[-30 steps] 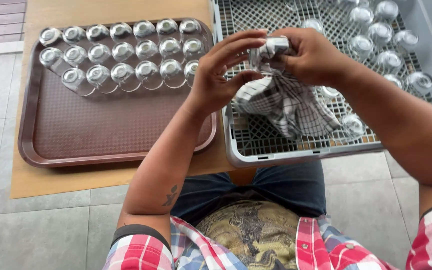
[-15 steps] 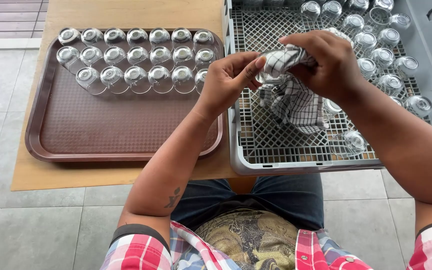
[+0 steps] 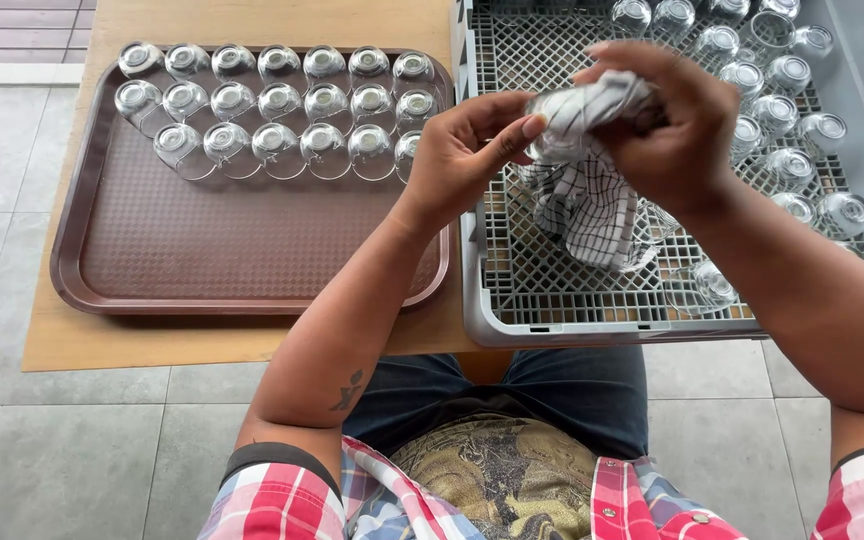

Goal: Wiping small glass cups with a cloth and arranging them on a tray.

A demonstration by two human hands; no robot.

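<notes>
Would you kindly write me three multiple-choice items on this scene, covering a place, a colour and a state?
1. Where is the brown tray relative to the grey rack?
A. On the person's left of it
B. On the person's right of it
C. Inside it

2. What colour is the checked cloth?
A. Red and yellow
B. Black and white
C. Plain blue

3. How do the glasses on the tray stand?
A. Stacked
B. Lying sideways
C. Upside down in rows

Answers: 1 A, the tray lies left of the rack. 2 B, the cloth in the right hand and left hand shows dark checks on white. 3 C, their bases face up.
</notes>
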